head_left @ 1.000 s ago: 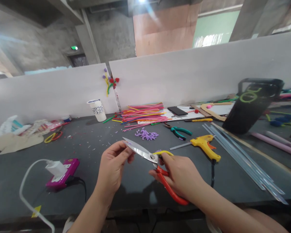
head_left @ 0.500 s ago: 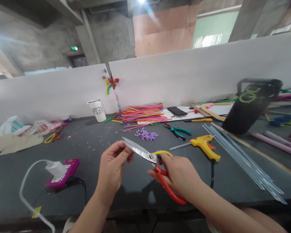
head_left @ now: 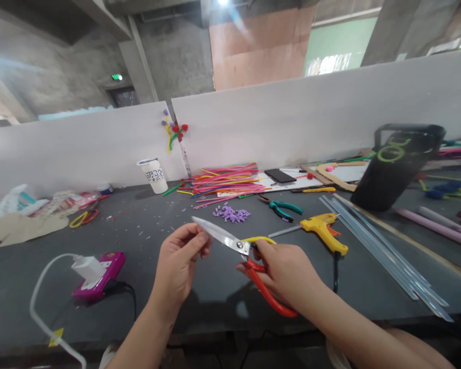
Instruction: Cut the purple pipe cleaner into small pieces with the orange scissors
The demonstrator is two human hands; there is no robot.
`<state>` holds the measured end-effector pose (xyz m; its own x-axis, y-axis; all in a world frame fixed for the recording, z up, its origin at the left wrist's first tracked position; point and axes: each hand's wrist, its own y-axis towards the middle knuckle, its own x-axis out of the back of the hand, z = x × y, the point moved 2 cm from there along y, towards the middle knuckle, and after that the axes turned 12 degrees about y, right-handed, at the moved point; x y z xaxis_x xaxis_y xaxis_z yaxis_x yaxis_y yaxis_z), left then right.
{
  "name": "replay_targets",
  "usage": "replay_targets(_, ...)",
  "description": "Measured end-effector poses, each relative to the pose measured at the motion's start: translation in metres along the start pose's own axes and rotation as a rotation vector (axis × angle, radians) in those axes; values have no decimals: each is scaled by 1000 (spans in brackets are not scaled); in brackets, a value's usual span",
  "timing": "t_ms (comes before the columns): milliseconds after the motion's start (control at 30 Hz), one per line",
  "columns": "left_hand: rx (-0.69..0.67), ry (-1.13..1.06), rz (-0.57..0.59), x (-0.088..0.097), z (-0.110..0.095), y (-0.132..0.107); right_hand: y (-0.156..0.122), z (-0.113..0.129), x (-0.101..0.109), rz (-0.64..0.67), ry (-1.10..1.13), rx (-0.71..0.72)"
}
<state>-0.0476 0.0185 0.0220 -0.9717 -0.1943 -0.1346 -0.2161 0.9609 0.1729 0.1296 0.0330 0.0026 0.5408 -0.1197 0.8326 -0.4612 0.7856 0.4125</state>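
My right hand (head_left: 292, 271) is wrapped round the handles of a pair of scissors (head_left: 225, 238), one handle red and the other yellow. The silver blades point up and left and look nearly closed. At their tip, my left hand (head_left: 180, 259) has thumb and fingers pinched together; whatever is between them is hidden or too small to make out. Just beyond the blades lies a small heap of short purple fuzzy pieces (head_left: 231, 213) on the dark table (head_left: 215, 292).
Behind the heap is a bundle of pink pipe cleaners (head_left: 226, 179). To the right are teal pliers (head_left: 284, 209), a yellow glue gun (head_left: 322, 230), clear glue sticks (head_left: 384, 251) and a black bottle (head_left: 395, 169). A paper cup (head_left: 153, 176) and magenta power strip (head_left: 102, 279) are leftward.
The scissors' handles have drawn slightly closer together, the red one rising a little. A bit of purple near the blade tip no longer shows. My left hand has barely moved.
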Motion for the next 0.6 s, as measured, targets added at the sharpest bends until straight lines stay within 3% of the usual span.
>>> replay_targets(133, 46, 21, 62, -5, 0, -1, 3, 0, 0, 51, 328, -139)
replay_targets(367, 196, 181, 359, -19, 13, -5, 9, 5, 4, 38, 1010, -292)
replay_targets(467, 258, 212, 472, -25, 19, -8, 10, 4, 2, 90, 1157, -352)
replay_targets(600, 276, 237, 516, -28, 20, -11, 9, 1, 0, 147, 1174, -394)
